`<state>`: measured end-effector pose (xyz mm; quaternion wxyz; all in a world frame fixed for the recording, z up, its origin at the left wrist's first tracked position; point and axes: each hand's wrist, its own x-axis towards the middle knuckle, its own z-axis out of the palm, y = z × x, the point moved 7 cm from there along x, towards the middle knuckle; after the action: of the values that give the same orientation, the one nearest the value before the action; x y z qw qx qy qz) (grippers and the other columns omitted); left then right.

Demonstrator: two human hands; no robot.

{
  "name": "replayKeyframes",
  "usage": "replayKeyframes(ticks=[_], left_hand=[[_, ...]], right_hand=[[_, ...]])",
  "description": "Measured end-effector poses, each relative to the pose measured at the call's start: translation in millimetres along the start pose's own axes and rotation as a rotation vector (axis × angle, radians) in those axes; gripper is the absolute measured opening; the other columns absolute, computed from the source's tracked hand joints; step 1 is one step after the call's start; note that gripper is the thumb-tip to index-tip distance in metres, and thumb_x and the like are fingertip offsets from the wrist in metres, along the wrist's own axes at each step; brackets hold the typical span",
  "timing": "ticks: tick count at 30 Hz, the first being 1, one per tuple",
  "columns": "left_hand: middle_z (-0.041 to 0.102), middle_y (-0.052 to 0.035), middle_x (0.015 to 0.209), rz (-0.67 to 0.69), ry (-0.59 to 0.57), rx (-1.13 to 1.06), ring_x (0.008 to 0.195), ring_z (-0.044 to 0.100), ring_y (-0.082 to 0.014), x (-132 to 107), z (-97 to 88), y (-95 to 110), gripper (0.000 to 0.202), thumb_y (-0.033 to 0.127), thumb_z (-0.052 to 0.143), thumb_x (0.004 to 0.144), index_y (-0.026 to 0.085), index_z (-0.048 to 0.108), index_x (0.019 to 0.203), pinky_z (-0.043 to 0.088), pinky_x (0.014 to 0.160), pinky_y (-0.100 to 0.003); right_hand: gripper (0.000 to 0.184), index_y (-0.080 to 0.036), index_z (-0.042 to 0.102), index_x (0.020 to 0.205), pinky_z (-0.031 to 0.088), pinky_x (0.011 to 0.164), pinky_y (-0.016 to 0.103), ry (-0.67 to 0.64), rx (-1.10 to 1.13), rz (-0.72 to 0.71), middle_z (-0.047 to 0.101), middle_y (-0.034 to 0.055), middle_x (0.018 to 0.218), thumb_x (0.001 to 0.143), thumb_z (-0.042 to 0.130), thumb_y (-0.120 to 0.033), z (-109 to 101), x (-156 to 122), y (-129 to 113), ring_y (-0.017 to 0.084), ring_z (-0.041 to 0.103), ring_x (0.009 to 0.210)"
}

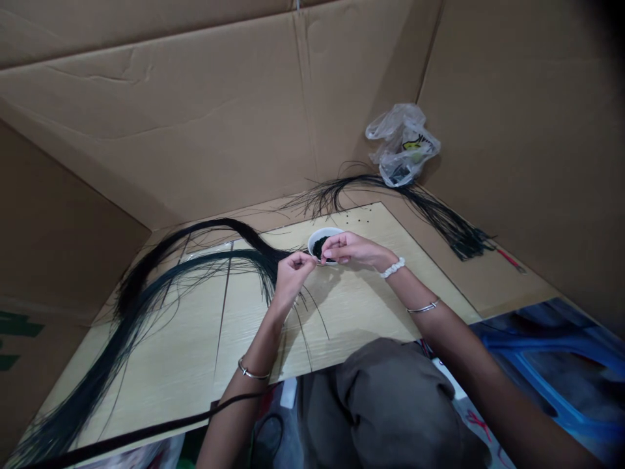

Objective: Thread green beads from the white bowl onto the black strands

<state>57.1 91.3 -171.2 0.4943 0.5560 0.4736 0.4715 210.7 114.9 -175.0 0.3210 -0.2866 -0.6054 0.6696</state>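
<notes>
Black strands point(215, 257) across wood board point(366, 306), left hand point(291, 270) pinching their ends, right hand point(349, 249) pinched tight just beside, over white bowl point(322, 232) of beads point(319, 246).

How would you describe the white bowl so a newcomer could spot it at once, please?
Look at the pale wooden board inside the cardboard walls. Near its far edge, behind the right hand, sits a small round bowl. It is the only white dish there, holding dark bits, beside black strands.

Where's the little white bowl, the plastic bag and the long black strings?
white bowl point(328, 232), head view, on its far rim.
plastic bag point(401, 143), head view, on its crumpled middle.
black strings point(107, 345), head view, on the thick bundle.
</notes>
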Motion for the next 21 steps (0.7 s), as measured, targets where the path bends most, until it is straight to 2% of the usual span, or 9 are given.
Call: replayKeyframes(ticks=[7,21], left_hand=[[0.056,0.0014,0.056,0.023,0.035,-0.024,0.057,0.051,-0.0116,-0.1,-1.6,0.1,0.021,0.035,0.075,0.070,0.015,0.070,0.070,0.037,0.056,-0.023],[0.055,0.0023,0.056,0.035,0.047,-0.009,0.054,0.047,-0.0097,-0.2,-2.0,1.5,0.024,0.038,0.076,0.071,0.015,0.067,0.068,0.035,0.054,-0.022]], right_hand=[[0.028,-0.010,0.067,0.094,0.025,0.045,0.018,0.001,0.078,0.005,0.072,0.0093,0.090,0.083,0.076,-0.034,1.5,2.7,6.3,0.003,0.039,0.054],[0.029,-0.009,0.067,0.091,0.025,0.045,0.017,0.013,0.098,0.006,0.071,0.0093,0.089,0.082,0.077,-0.034,3.5,2.8,2.6,0.003,0.040,0.054]])
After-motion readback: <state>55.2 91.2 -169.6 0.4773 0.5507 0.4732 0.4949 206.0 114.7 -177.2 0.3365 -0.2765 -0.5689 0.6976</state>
